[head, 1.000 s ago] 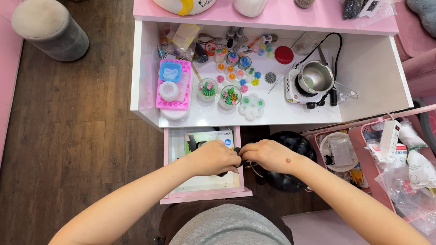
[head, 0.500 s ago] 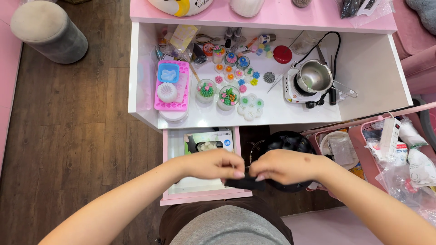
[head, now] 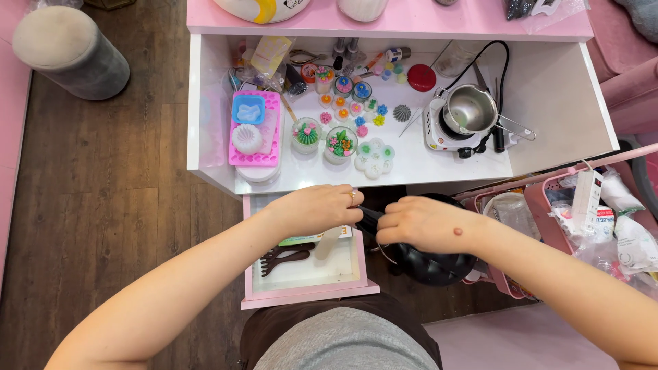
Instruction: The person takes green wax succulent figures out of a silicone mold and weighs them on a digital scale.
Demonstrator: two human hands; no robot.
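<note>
Both hands have drifted a little apart since half a second ago, exposing more of the small dark object (head: 368, 218) between them. Wood floor (head: 103, 192) fills the left; one grey round stool (head: 68, 51) stands far left. One white desk surface (head: 425, 164) spans the far middle under a pink shelf (head: 411, 24). One pink drawer (head: 305, 291) hangs open below the desk's near edge, holding two dark comb-like tools (head: 284, 257) and flat packets. One black tufted seat (head: 432, 264) sits right of the drawer, partly hidden by the right hand. One pink basket (head: 493, 274) of packets stands at right. On the desk: one white hot plate (head: 439, 133) carrying one steel pot (head: 470, 109), one pink mould tray (head: 253, 130), two small glass jars (head: 323, 137) with coloured flowers, one red lid (head: 421, 77), many small coloured pieces, too many to count reliably. Left hand (head: 319, 209), one ring visible, curls with fingertips pinched on the dark object's left end. Right hand (head: 425, 223) curls with fingers closed over its right end. The object lies between the two grips, above the drawer's right edge; its shape is mostly hidden.
</note>
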